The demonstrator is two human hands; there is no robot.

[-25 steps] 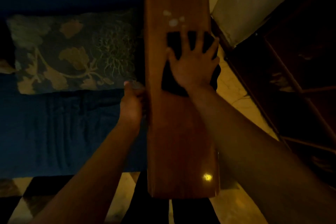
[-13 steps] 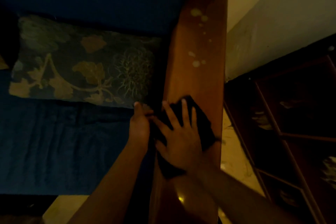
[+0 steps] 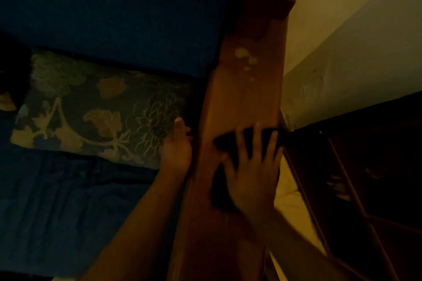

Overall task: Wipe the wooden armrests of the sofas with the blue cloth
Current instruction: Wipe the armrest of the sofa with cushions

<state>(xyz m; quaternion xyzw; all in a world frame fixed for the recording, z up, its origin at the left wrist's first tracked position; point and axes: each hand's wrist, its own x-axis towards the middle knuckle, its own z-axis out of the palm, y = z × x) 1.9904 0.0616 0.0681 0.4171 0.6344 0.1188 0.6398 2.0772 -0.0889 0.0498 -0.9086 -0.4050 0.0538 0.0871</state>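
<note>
Dim yellowish light falls over a sofa with a dark blue seat [image 3: 68, 212] and backrest, a pale wall [image 3: 356, 57] to the right and a dark wooden shelf unit [image 3: 376, 178] beside it. A floral cushion [image 3: 91, 112] lies on the seat, close against the wooden armrest [image 3: 237, 107], which runs from the bottom of the view up toward the wall. Pale spots [image 3: 245, 57] mark the armrest's far stretch.

The right hand [image 3: 249, 178] lies flat with fingers spread, pressing the blue cloth [image 3: 228, 141] onto the top of the armrest; the cloth looks nearly black in this light and is smeared by motion blur. It shows beyond the fingertips and at the left of the palm. The left hand [image 3: 177, 148] is curled against the armrest's inner side, thumb up, between the wood and the cushion; whether it truly grips the edge cannot be told.

Compared with half a second ago, the right hand and cloth sit more toward the armrest's right edge, by the shelf unit, with the fingers pointing more straight up the wood. The left hand keeps its place on the inner side, no longer touching the right. The spots remain beyond the cloth.
</note>
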